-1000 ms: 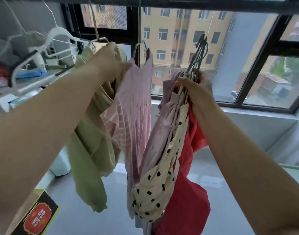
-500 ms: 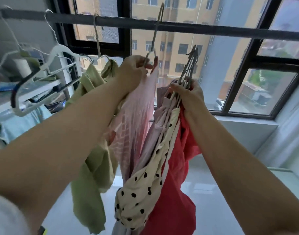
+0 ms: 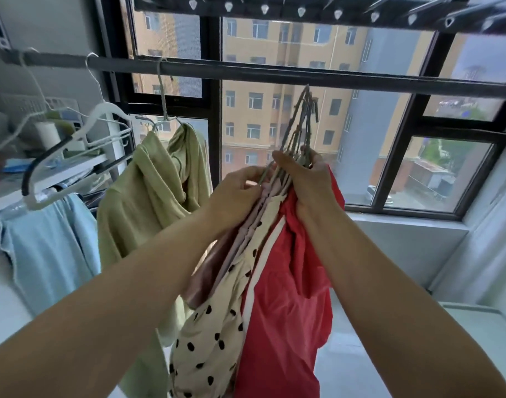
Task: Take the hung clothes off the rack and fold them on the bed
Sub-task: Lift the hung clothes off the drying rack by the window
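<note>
Together the left hand [image 3: 240, 191] and right hand [image 3: 310, 179] clasped the bunched hangers [image 3: 302, 122] of red, spotted and pink clothes [image 3: 286, 282] below the rail [image 3: 274, 74], beside a green top [image 3: 148, 196]

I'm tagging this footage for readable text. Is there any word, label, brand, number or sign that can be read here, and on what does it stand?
No text can be read in this view.
The polka-dot garment, red garment and green top show no lettering or tags.
The hangers carry no visible marking.
The packages on the shelf at left are too blurred to read.
</note>
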The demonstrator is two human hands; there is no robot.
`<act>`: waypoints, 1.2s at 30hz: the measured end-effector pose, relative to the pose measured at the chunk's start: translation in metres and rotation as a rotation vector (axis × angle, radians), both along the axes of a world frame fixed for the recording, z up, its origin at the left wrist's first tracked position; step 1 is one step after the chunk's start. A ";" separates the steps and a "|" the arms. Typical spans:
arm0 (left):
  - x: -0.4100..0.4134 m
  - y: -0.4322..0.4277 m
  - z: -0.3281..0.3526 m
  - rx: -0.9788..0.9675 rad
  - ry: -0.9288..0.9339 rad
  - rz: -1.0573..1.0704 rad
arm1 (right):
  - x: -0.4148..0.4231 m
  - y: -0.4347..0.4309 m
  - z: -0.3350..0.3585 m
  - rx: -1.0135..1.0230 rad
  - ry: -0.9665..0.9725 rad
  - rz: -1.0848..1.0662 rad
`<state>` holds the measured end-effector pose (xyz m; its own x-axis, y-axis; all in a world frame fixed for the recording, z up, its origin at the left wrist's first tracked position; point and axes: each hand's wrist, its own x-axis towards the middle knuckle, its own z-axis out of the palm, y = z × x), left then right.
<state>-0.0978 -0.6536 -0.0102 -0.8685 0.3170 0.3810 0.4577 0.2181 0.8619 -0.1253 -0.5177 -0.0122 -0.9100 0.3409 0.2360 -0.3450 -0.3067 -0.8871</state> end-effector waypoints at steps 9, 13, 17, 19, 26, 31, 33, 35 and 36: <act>0.009 0.011 -0.039 0.020 -0.068 -0.084 | 0.008 0.009 -0.034 0.016 -0.161 0.057; 0.008 0.011 -0.048 -0.174 0.017 -0.068 | 0.007 0.008 -0.041 -0.008 -0.191 0.079; -0.005 -0.020 -0.017 -0.384 0.252 0.101 | 0.004 0.003 -0.044 0.013 -0.204 0.094; -0.023 -0.059 0.010 -0.425 0.445 0.416 | 0.001 0.000 -0.045 -0.017 -0.197 0.109; -0.079 -0.160 0.046 -0.764 -0.012 0.691 | -0.006 -0.016 -0.042 -0.246 -0.157 0.170; -0.083 -0.147 0.029 -0.438 -0.014 0.535 | -0.015 -0.025 -0.044 -0.139 -0.143 0.106; -0.087 -0.143 0.026 -0.364 0.037 0.537 | -0.017 -0.023 -0.043 -0.181 -0.139 0.144; -0.088 -0.139 0.024 -0.319 0.066 0.520 | -0.016 -0.023 -0.037 -0.209 -0.132 0.165; -0.088 -0.136 0.024 -0.317 0.079 0.516 | -0.016 -0.024 -0.034 -0.204 -0.123 0.161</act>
